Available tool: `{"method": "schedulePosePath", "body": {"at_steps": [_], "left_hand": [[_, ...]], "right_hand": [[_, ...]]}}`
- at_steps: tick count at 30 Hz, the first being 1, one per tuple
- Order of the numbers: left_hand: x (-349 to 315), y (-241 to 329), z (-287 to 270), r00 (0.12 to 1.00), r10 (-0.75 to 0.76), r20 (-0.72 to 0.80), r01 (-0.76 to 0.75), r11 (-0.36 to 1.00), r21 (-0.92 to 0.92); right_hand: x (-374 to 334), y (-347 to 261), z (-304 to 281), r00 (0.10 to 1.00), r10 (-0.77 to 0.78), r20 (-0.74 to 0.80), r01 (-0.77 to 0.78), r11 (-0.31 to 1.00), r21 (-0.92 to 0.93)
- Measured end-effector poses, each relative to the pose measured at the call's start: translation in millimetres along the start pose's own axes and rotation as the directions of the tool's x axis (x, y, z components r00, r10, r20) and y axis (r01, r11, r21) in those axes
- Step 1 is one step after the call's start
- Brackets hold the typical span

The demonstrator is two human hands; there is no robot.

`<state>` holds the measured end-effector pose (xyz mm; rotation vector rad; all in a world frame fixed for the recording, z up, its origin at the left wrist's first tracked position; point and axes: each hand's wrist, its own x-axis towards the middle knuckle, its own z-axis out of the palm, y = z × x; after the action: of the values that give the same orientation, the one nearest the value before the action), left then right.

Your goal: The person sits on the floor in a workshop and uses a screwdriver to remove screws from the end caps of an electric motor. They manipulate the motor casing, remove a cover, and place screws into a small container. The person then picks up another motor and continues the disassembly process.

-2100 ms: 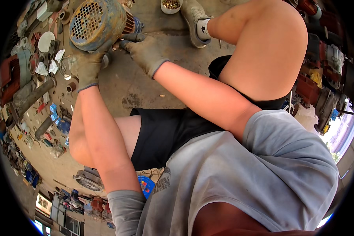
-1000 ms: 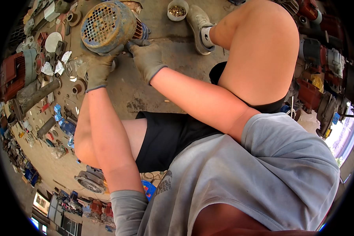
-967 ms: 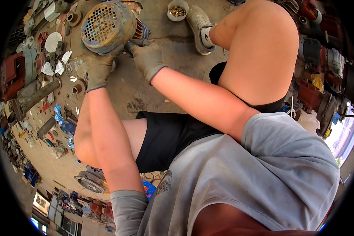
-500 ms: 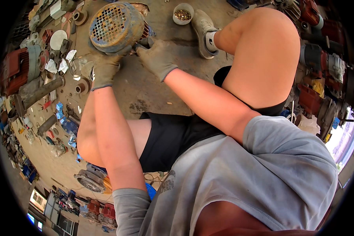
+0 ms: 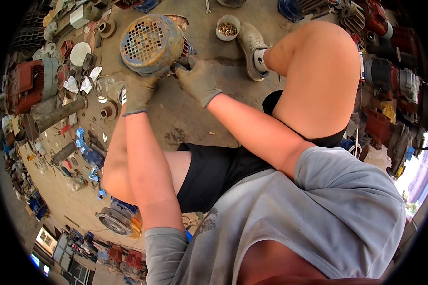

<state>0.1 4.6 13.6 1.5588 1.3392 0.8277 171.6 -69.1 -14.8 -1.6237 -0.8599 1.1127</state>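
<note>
An electric motor with a round, rusty blue-grey fan cover (image 5: 150, 43) and a square-holed grille stands on the floor in front of me. Both my hands wear dirty greyish-brown gloves. My left hand (image 5: 140, 91) is at the near rim of the cover, its fingers curled against the edge and partly hidden. My right hand (image 5: 198, 81) is closed just right of the cover, beside the motor's finned body (image 5: 189, 48). A dark piece shows at its fingertips; I cannot tell whether it is held or part of the motor.
A white tub (image 5: 228, 28) of small brass-coloured pieces stands beside my right shoe (image 5: 253, 47). A spanner (image 5: 208, 5) lies farther off. To the left are a red motor (image 5: 26, 85), a metal pipe (image 5: 62, 115) and scattered parts. More motors (image 5: 380, 73) line the right side.
The whole view has shifted, so everything sits slightly lower and farther right. My hands stay by the motor's near edge, with little visible change in their grip.
</note>
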Motion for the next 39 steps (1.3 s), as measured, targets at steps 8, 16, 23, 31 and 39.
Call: {"method": "schedulePosePath", "body": {"at_steps": [8, 16, 23, 31, 39], "left_hand": [[-0.9, 2.1, -0.3, 1.0, -0.001, 0.023, 0.001, 1.0, -0.026], [-3.1, 14.4, -1.9, 0.989, -0.11, 0.103, 0.117, 0.991, -0.062], [-7.3, 23.1, 2.7, 0.999, -0.044, -0.03, 0.046, 0.995, 0.091], [-8.6, 3.7, 10.3, 0.994, 0.009, -0.109, 0.025, 0.952, 0.306], [-10.7, 27.4, 13.4, 0.987, -0.11, -0.114, 0.137, 0.953, 0.268]], "right_hand": [[-6.1, -7.1, 0.6, 0.999, 0.01, -0.05, -0.015, 0.996, -0.091], [-9.5, -39.7, -11.9, 0.988, 0.147, 0.051, -0.139, 0.981, -0.137], [9.6, 22.0, 16.2, 0.979, -0.127, 0.162, 0.142, 0.986, -0.083], [0.4, -2.2, 4.6, 0.944, 0.257, 0.205, -0.317, 0.879, 0.356], [-3.3, 5.9, 19.4, 0.973, 0.231, 0.024, -0.222, 0.891, 0.396]]}}
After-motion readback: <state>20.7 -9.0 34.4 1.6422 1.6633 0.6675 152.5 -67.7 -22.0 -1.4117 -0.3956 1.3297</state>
